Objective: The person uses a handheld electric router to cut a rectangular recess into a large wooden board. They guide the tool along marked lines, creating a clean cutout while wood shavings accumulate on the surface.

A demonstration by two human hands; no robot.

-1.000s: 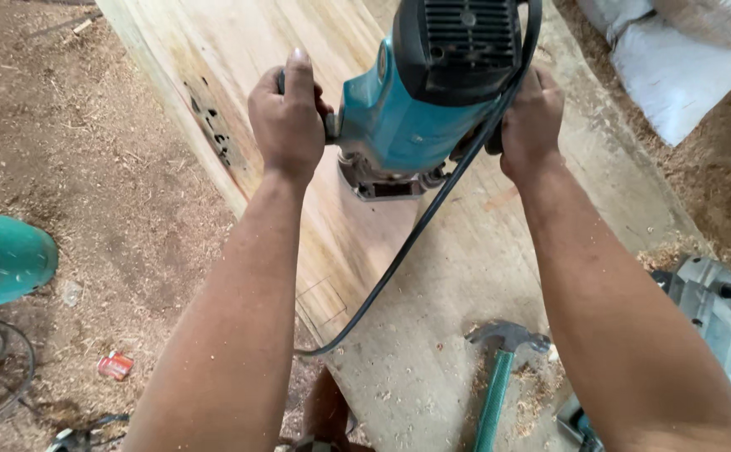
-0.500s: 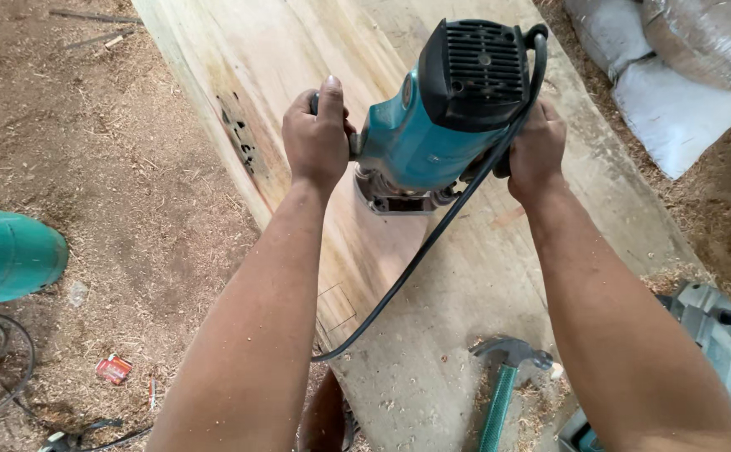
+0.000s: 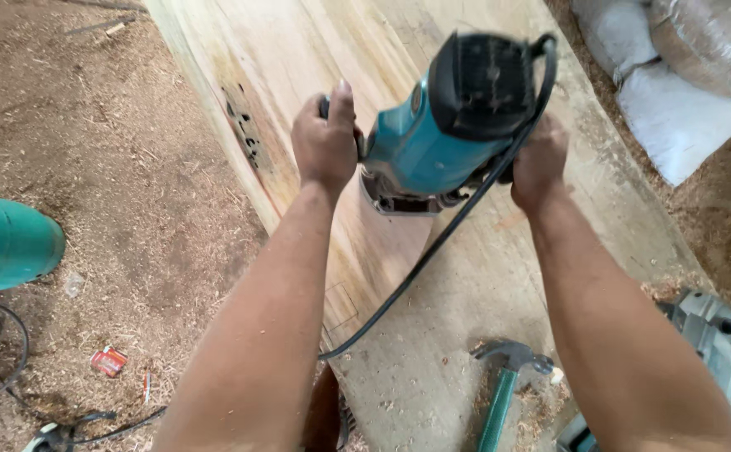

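Hands, left [image 3: 325, 144] and right [image 3: 538, 161], seemingly clamped on teal router [image 3: 445, 125] handles (blurred), over wooden plank [image 3: 432, 335]

The router [image 3: 441, 142] I grip is matt teal plastic with a black cap. The plank [image 3: 482, 276] beneath is pale, smooth-planed wood, dusted with sawdust.

Sawdust-strewn dirt floor [image 3: 131, 192], white sacks [image 3: 675, 92] piled beyond, daylight.
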